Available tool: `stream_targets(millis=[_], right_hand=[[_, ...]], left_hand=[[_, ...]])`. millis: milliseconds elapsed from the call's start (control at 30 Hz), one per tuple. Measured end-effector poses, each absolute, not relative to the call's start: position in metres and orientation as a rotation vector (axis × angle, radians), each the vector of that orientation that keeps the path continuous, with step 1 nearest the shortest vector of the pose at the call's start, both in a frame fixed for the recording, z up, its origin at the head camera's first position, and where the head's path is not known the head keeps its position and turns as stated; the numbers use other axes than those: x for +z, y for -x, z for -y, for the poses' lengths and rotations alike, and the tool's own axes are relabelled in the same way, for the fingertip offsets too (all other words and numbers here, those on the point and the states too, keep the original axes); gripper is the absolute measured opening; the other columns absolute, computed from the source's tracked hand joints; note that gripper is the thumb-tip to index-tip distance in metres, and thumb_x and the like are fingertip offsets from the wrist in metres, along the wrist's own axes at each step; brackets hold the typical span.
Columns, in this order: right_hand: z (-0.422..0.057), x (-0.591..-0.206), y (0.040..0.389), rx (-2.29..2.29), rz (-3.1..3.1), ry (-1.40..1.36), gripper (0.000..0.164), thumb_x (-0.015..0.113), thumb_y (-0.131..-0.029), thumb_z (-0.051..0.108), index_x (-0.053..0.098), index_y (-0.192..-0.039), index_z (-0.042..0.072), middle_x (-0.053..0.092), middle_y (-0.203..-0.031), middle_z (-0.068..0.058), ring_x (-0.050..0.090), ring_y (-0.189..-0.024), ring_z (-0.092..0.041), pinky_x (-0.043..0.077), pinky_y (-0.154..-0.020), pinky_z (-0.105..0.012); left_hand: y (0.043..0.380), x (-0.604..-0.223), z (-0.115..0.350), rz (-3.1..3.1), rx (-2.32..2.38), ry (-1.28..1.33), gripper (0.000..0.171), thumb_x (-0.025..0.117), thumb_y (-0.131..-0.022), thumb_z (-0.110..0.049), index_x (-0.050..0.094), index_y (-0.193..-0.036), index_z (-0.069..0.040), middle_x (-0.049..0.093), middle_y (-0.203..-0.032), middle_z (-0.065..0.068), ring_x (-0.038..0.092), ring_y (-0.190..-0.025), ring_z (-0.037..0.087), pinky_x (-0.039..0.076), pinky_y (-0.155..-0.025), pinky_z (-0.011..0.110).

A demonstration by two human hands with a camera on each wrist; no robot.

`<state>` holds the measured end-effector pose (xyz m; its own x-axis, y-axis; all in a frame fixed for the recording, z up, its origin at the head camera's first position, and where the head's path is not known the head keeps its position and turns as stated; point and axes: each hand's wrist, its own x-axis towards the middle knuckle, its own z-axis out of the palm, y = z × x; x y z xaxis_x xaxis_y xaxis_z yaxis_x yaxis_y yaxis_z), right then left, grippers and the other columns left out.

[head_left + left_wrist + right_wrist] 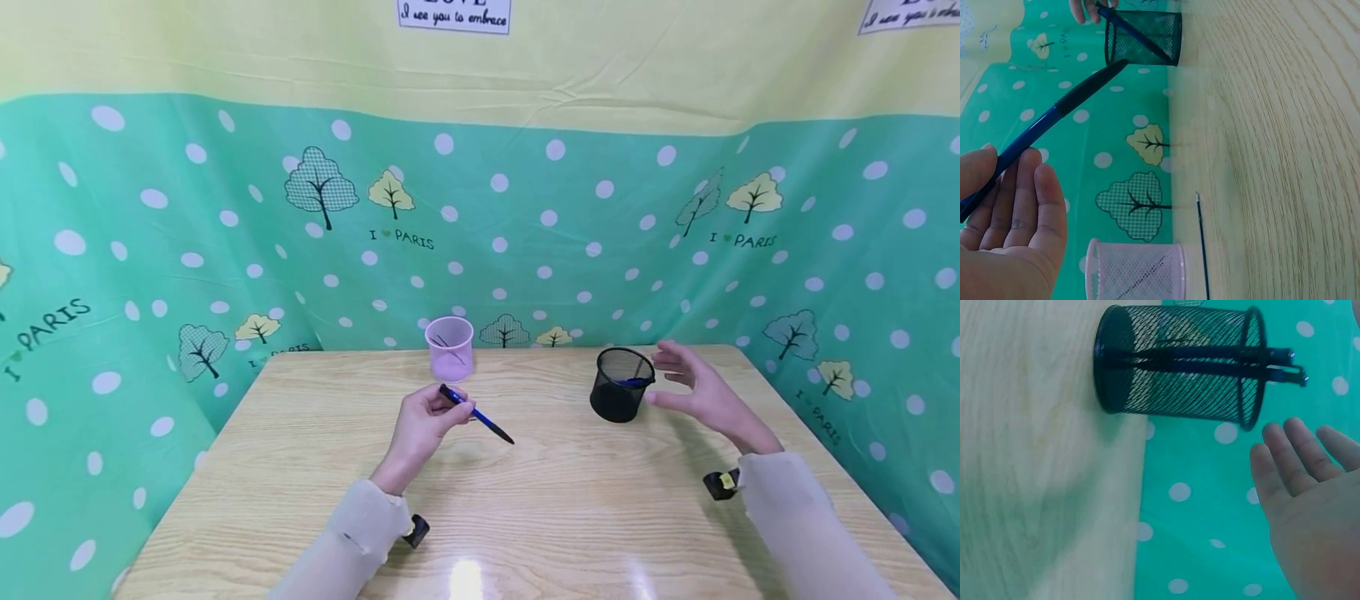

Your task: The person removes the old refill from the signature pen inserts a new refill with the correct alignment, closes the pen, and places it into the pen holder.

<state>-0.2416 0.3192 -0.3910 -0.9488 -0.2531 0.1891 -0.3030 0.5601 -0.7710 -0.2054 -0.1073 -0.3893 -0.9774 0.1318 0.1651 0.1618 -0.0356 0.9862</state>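
My left hand pinches a blue pen with black ends above the table, between thumb and fingers; its dark tip slants down to the right. To the right, a black mesh pen cup stands upright. At least two dark pens lean inside it, their ends sticking out past the rim. Beside that cup's rim is my right hand, fingers spread and loosely bent, holding nothing. Behind my left hand stands a pink mesh cup with thin dark sticks inside.
In the left wrist view, a thin dark rod with a pointed metal tip lies near the pink cup. The wooden table ends at a green dotted curtain, which also hangs along both sides.
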Motion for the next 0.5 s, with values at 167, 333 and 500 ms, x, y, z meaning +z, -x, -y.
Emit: stream_targets(millis=[167,333,500], right_hand=[[-0.323,-0.397,0.245,1.389,2.726,-0.495,0.083,0.071,-0.086,0.03,0.023,-0.15,0.007,0.035,-0.145,-0.023,0.035,-0.13,-0.043,0.029,-0.102,-0.062],[-0.324,-0.403,0.249,1.439,2.738,-0.482,0.086,0.071,-0.087,0.03,0.018,-0.151,0.009,0.031,-0.148,-0.022,0.033,-0.132,-0.044,0.028,-0.102,-0.063],[-0.324,-0.409,0.254,1.521,2.743,-0.454,0.095,0.072,-0.086,0.024,0.006,-0.153,0.011,0.022,-0.153,-0.02,0.026,-0.136,-0.044,0.026,-0.104,-0.062]], left_hand=[[0.203,-0.386,0.108,2.172,-2.215,0.33,0.016,0.069,-0.083,0.003,0.063,-0.096,0.011,0.068,-0.091,0.022,0.067,-0.086,0.034,0.055,-0.078,0.037],[0.203,-0.387,0.108,2.169,-2.216,0.329,0.016,0.069,-0.083,0.004,0.063,-0.096,0.011,0.069,-0.091,0.021,0.067,-0.086,0.036,0.055,-0.079,0.039],[0.203,-0.387,0.106,2.173,-2.211,0.337,0.016,0.069,-0.083,0.004,0.063,-0.096,0.011,0.068,-0.091,0.022,0.068,-0.082,0.028,0.056,-0.078,0.037]])
